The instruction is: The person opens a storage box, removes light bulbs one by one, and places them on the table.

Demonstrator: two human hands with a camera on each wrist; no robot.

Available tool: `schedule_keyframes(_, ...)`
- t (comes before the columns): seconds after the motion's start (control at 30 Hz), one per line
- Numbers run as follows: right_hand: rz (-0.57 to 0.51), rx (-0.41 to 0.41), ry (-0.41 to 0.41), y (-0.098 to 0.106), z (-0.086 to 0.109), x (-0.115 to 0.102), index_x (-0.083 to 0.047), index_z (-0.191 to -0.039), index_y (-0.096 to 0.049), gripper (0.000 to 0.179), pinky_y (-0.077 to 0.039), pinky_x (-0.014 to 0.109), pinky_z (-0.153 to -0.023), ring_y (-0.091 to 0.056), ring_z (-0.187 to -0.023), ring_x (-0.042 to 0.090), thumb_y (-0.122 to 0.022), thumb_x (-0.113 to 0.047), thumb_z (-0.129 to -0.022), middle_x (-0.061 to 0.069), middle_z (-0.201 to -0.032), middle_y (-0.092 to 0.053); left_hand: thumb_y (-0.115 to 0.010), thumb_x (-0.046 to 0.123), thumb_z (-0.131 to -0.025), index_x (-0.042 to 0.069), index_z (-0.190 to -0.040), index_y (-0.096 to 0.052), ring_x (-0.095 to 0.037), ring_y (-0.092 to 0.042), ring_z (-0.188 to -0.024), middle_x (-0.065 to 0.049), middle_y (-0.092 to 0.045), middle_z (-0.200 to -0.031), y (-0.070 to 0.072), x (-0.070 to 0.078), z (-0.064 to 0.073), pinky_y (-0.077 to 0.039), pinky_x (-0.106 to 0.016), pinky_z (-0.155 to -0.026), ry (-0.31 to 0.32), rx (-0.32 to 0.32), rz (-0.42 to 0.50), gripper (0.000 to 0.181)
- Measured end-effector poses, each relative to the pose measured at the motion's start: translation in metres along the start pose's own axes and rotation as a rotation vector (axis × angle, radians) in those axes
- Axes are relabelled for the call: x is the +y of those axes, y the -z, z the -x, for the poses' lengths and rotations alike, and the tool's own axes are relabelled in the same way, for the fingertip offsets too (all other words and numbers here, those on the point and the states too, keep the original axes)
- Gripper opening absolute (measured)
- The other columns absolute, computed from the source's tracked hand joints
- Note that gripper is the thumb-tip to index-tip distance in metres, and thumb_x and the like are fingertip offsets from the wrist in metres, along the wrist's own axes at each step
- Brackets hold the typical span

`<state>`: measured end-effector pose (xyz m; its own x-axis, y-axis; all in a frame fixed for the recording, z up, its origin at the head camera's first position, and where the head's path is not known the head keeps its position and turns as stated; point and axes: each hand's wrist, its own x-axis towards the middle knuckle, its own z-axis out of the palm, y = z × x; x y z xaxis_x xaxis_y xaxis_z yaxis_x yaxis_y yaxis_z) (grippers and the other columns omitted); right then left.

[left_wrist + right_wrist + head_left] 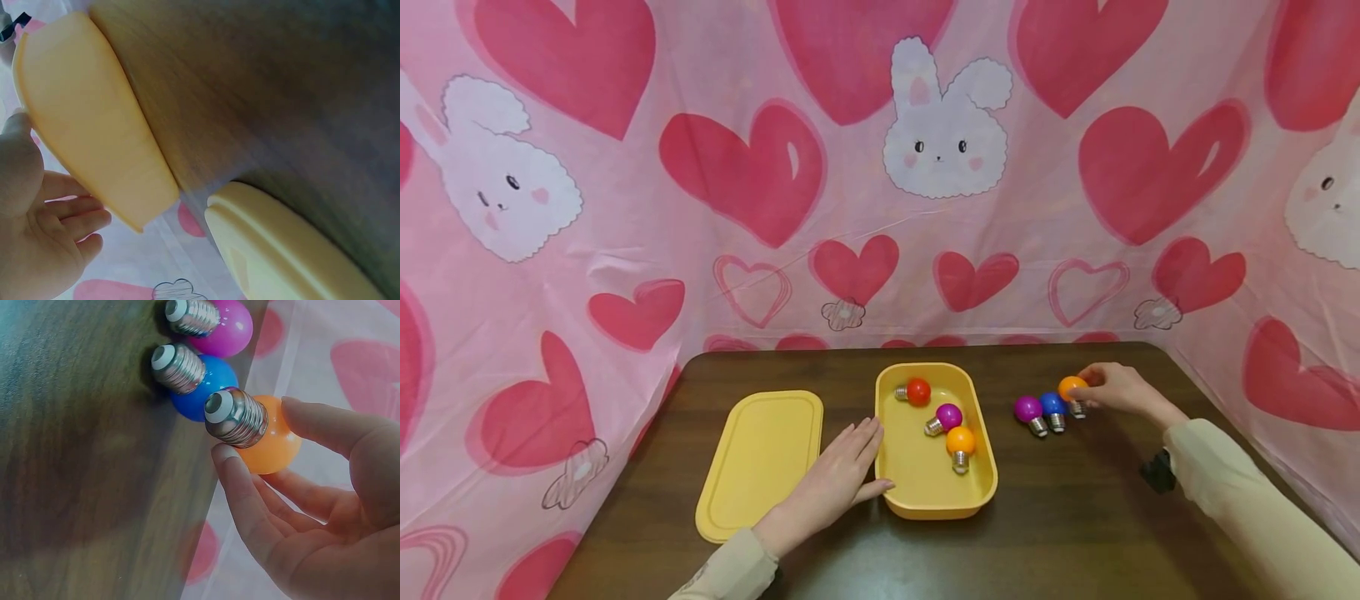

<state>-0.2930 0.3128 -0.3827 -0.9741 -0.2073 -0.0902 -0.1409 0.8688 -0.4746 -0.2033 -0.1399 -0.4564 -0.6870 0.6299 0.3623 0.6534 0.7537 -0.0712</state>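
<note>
My right hand [1116,389] pinches an orange light bulb [275,440] between thumb and fingers, its metal screw base pointing away from the palm. Beside it lie a blue bulb [1053,407] and a purple bulb [1028,409] on the table. A yellow plastic box [917,500] stands open in the middle. Inside are a red bulb [918,392], another purple bulb [949,416] and another orange bulb [961,442]. My left hand [842,467] touches the left side of the box with fingers extended; the left wrist view shows the fingertips at its rim.
A yellow lid [763,458] lies flat on the dark wooden table [1060,533], left of the box. Behind the table hangs a pink cloth [865,208] printed with hearts and rabbits, which also covers both sides.
</note>
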Motion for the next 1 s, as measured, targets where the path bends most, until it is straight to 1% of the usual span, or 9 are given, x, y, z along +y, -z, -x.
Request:
schedule_keyframes(0.2,-0.008,0.0,-0.019,0.0,0.002,0.006,0.013,-0.115,-0.059,0.055,-0.053,0.026,-0.068,-0.063,-0.077,0.02,-0.068,-0.037,-0.092,0.016,-0.094,-0.069,-0.059,0.056,-0.093,-0.002,-0.139,-0.054,-0.028,-0.051,-0.138,-0.017,-0.055,-0.145,0.0,0.0,0.0,-0.041,-0.042,-0.116,0.001,-0.002,-0.009,0.075)
schedule_keyframes(0.43,-0.01,-0.015,-0.044,-0.001,0.003,0.013,0.013,-0.115,-0.059,0.057,-0.052,0.031,-0.07,-0.064,-0.075,0.019,-0.068,-0.038,-0.093,0.01,-0.086,-0.07,-0.059,0.056,-0.093,-0.002,-0.14,-0.053,-0.027,-0.05,-0.139,-0.017,-0.054,-0.146,0.0,0.0,0.0,-0.041,-0.041,-0.116,0.007,-0.01,-0.007,0.075)
schedule_keyframes(0.5,-0.028,-0.033,-0.067,-0.001,0.003,0.016,0.014,-0.117,-0.057,0.06,-0.054,0.033,-0.072,-0.064,-0.076,0.02,-0.067,-0.04,-0.093,0.01,-0.086,-0.07,-0.058,0.056,-0.093,-0.002,-0.14,-0.053,-0.028,-0.05,-0.139,-0.017,-0.054,-0.146,0.0,0.0,-0.001,-0.041,-0.042,-0.116,0.008,-0.015,0.002,0.075)
schedule_keyframes(0.57,-0.035,-0.041,-0.08,-0.003,0.003,0.018,0.015,-0.118,-0.056,0.061,-0.054,0.032,-0.072,-0.065,-0.077,0.02,-0.067,-0.04,-0.093,0.009,-0.086,-0.069,-0.058,0.056,-0.093,-0.002,-0.141,-0.052,-0.028,-0.049,-0.14,-0.017,-0.053,-0.147,0.0,0.0,-0.001,-0.04,-0.042,-0.117,0.011,-0.024,0.013,0.075)
schedule_keyframes(0.8,-0.077,-0.048,-0.094,-0.008,0.001,0.025,0.018,-0.119,-0.054,0.06,-0.057,0.03,-0.074,-0.067,-0.077,0.018,-0.067,-0.035,-0.093,0.016,-0.094,-0.069,-0.058,0.055,-0.093,-0.002,-0.141,-0.051,-0.029,-0.048,-0.14,-0.017,-0.053,-0.148,0.001,-0.001,-0.001,-0.039,-0.043,-0.117,0.015,-0.036,0.029,0.075)
schedule_keyframes(1.0,-0.056,-0.056,-0.13,-0.013,-0.003,0.03,0.014,-0.115,-0.057,0.057,-0.053,0.027,-0.068,-0.065,-0.074,0.018,-0.068,-0.037,-0.093,0.01,-0.086,-0.069,-0.058,0.055,-0.093,-0.002,-0.141,-0.052,-0.029,-0.048,-0.14,-0.017,-0.053,-0.147,0.0,-0.001,-0.001,-0.04,-0.043,-0.117,0.011,-0.028,0.023,0.075)
